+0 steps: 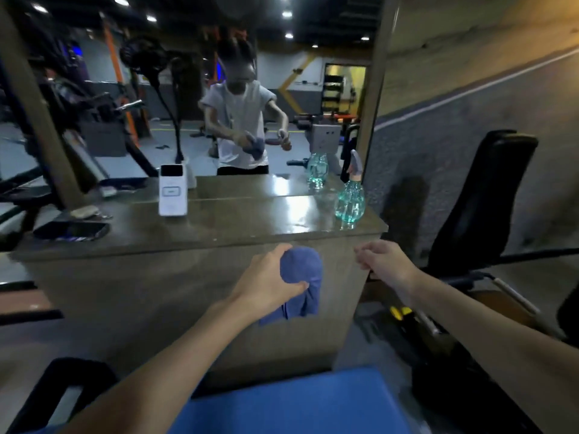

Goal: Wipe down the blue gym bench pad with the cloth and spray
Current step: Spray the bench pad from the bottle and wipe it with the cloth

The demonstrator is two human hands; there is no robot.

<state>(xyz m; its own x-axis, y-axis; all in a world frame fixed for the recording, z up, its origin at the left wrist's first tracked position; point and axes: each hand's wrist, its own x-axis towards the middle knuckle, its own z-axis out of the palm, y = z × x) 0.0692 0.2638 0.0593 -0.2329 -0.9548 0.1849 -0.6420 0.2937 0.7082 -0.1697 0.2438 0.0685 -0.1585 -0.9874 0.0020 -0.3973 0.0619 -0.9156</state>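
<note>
A: What sits at the far left of the counter?

B: A dark phone (71,230) lies flat near the left end of the brown counter (200,236), its long side running left to right. Further along stands a white box-like device (173,191), upright, with a mirror (194,89) behind it.

A: And the left hand?

B: The left hand (269,281) is held in front of the counter's face, below its top edge. Its fingers are closed tight around a blue cloth (301,278), which is bunched into a ball at the top, with a loose tail hanging straight down below the fist.

A: So the cloth's long side is vertical?

B: Yes, top to bottom, with the free end pointing at the floor.

A: Where is the bench pad?

B: The blue bench pad (291,405) fills the bottom of the view, below both forearms and well under the cloth. Its near part is cut off, so I cannot tell which way it runs.

A: The right hand?

B: The right hand (385,260) hovers just right of the cloth, apart from it, fingers loosely curled and holding nothing.

A: And the spray?

B: The clear teal spray bottle (350,198) stands upright at the counter's right end, above and beyond the right hand, untouched. Its nozzle direction is too blurred to tell. A black padded seat (482,195) stands to the far right
</note>
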